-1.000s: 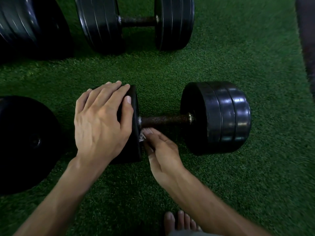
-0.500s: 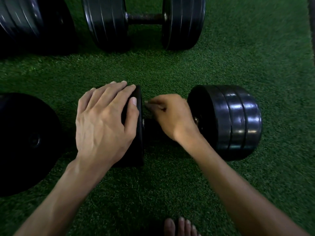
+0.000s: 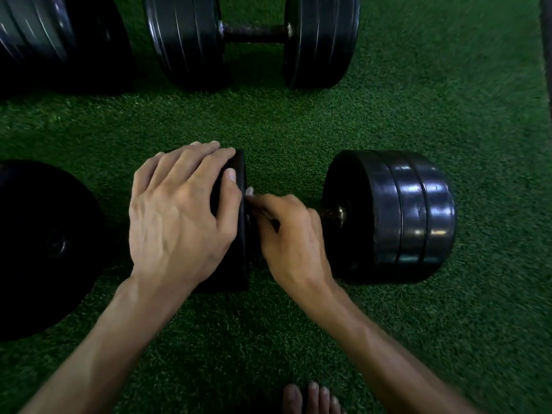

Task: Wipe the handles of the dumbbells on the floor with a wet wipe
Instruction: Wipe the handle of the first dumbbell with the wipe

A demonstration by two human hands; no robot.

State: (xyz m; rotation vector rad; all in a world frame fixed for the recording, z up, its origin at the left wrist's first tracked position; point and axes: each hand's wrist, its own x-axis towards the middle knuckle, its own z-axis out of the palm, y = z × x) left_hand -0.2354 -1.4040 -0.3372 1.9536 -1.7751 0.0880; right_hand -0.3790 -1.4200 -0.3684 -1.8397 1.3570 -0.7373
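My right hand [image 3: 294, 234]: curled round the dark metal dumbbell handle [image 3: 330, 213], pinching what looks like a white wet wipe [image 3: 249, 191].
My left hand [image 3: 179, 213]: flat, fingers draped over the black round weight plate [image 3: 239, 228].
Risk: dumbbell rolls — thin wipe slips loose.

The near dumbbell [image 3: 388, 216] lies mid-turf [image 3: 448, 115]; a second dumbbell [image 3: 254, 34] lies behind it at the far edge; a plate [image 3: 44, 246] lies at the left edge.

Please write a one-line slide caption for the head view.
Left hand steadies dumbbell on green turf; right hand wipes its handle.
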